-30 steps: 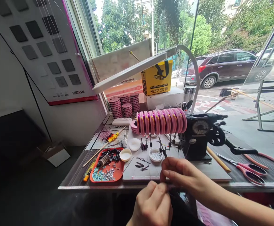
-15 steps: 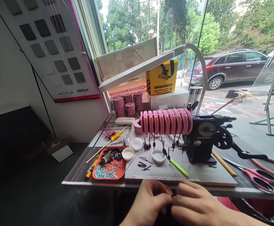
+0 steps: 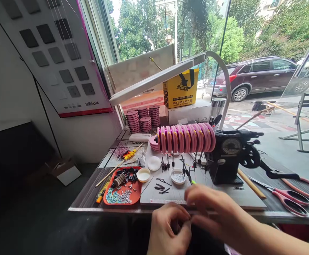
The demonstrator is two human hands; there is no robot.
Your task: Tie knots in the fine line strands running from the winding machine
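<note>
The left hand pinches thumb against fingertip; anything between is too small to tell. The right hand, blurred, its fingers loosely parted, has risen from beside the left, now covering most of the smooth green stick on the pale flat board. Beyond: thin black strips, a round white dish of silvery bits, rounded pink discs.

Outside we see a maroon car before green trees; nearer us, a yellow bag stands behind a white lamp.
</note>
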